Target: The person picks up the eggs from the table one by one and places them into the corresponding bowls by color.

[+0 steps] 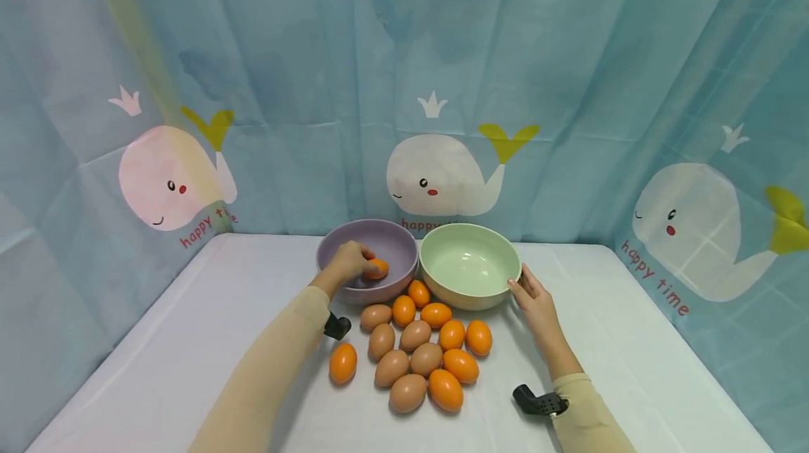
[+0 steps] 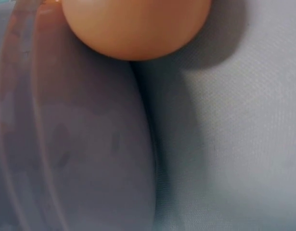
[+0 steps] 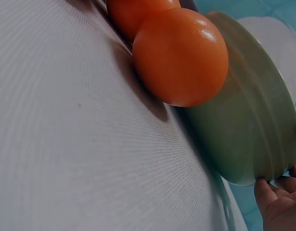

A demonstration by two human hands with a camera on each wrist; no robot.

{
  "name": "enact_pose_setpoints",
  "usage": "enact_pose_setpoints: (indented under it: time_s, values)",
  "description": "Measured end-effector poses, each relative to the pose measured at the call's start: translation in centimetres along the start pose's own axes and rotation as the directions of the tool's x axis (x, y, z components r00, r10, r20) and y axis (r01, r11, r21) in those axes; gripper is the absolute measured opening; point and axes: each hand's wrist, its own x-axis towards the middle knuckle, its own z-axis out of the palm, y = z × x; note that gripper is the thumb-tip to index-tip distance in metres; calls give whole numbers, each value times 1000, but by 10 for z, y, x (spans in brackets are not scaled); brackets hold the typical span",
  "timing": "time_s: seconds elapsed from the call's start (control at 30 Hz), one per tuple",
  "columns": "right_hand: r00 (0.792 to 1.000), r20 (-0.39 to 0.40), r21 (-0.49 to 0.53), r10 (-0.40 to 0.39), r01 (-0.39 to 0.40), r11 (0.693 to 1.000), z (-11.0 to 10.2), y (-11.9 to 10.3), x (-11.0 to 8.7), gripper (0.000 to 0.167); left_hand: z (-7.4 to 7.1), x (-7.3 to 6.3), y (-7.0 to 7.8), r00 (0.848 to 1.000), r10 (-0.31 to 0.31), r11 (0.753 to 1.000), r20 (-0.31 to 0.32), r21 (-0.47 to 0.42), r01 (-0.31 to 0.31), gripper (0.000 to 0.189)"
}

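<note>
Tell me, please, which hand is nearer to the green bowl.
Right. The right hand holds the green bowl at its right side. The left hand is farther off, reaching into the purple bowl to the left, fingers on an orange egg.

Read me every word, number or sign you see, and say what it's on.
"happy time": red, under the white printed whale at right on the blue fabric curtain.
"happy t…e": under the pinkish printed whale at left; its middle letters look distorted.
"happy": under the middle white printed whale; the rest is mostly hidden behind the glossy green bowl.
No text shows on the round purple bowl, orange eggs or brown eggs.
</note>
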Motion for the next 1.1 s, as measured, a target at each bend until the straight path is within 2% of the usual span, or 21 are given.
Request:
enact_pose_setpoints:
  time_s: [0.1, 0.23, 0.33, 0.53, 0.63, 0.8, 1.1]
  values:
    - [1000, 2, -1, 0, 0, 1000, 1, 1, 2, 74, -1, 0, -2, 1000, 11, 1000, -28, -28, -12, 37]
    - [1000, 12, 0, 5, -5, 1000, 3, 1, 1, 75, -5, -2, -4, 989, 82, 992, -122, -90, -93, 40]
    - [1000, 13, -9, 11, -11, 1000, 5, 1, 0, 75, -9, -13, -5, 978, 126, 979, -168, -140, -150, 40]
    - [1000, 2, -8, 11, -11, 1000, 1, 1, -1, 74, -20, -43, 0, 979, 147, 939, -139, -292, -182, 42]
    - [1000, 0, -2, 2, -2, 1000, -1, 0, 1, 73, -27, -59, 0, 979, 162, 921, -125, -336, -196, 45]
    - [1000, -3, 2, -3, 3, 1000, -2, -1, 2, 73, -33, -83, -5, 979, 167, 924, -119, -326, -197, 50]
    - [1000, -9, 1, 5, -4, 1000, -1, 0, 4, 73, -29, -120, -23, 975, 185, 909, -123, -356, -217, 48]
